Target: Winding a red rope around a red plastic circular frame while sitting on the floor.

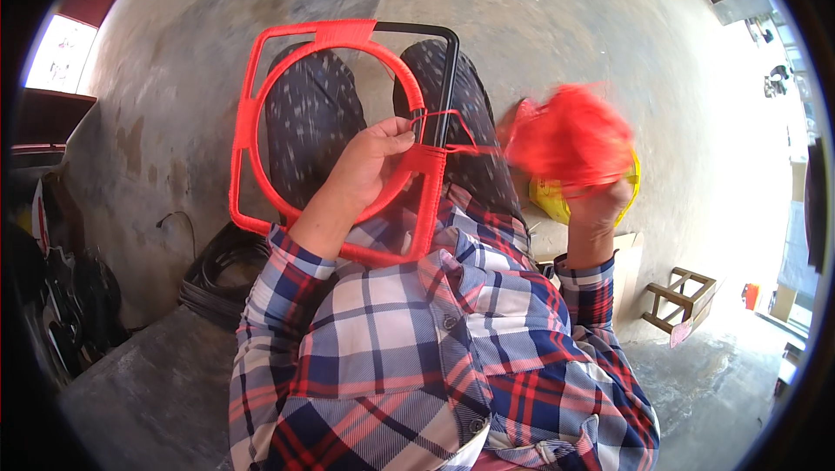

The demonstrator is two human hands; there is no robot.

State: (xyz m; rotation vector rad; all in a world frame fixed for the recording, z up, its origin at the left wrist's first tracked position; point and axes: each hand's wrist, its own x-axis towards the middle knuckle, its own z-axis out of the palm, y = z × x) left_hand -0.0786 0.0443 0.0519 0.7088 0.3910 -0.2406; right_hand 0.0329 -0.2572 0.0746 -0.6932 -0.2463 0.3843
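A square frame with rounded corners [235, 153] rests across my lap, a round ring [258, 145] set inside it. Red cord is wrapped round most of both; black bars show bare at the upper right corner and along a short piece of the ring. My left hand [376, 158] is closed on the ring's right side, thumb and fingers pinching it beside the bare piece. Out to the right, my right hand [600, 201] grips a loose bundle of red cord [574, 136], smeared by motion. A strand [474, 149] runs from the bundle to the frame.
Beyond the right hand a yellow container [548, 197] stands on the concrete floor [513, 10], partly hidden by the bundle. A small wooden stool frame [680, 299] is at the right. Coiled black tubing [213, 271] lies to the left, near dark piled items [83, 297].
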